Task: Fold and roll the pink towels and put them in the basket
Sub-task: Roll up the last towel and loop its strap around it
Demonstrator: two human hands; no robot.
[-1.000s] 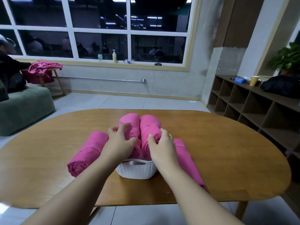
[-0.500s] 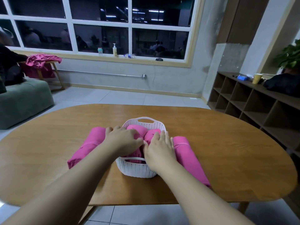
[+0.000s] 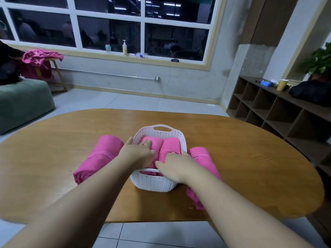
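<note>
A white woven basket point(image 3: 161, 130) sits on the wooden table point(image 3: 250, 158) in front of me. Two rolled pink towels lie side by side inside it, a left one point(image 3: 152, 142) and a right one point(image 3: 171, 146). My left hand point(image 3: 137, 152) presses flat on the left roll, fingers straight. On the near end of the right roll rests my right hand point(image 3: 174, 166), fingers pressing down by the rim. Another rolled pink towel point(image 3: 97, 158) lies on the table left of the basket, and one more point(image 3: 204, 163) lies right of it, partly under my right forearm.
A green sofa point(image 3: 21, 102) stands at the far left, with a stool holding loose pink cloth point(image 3: 42, 55) behind it. Cubby shelves point(image 3: 279, 111) line the right wall. Bottles stand on the window sill point(image 3: 125, 48).
The two rolls, earlier standing high out of the basket, have been pushed down into it and lie lower. Both hands moved down with them, and the view dropped closer.
</note>
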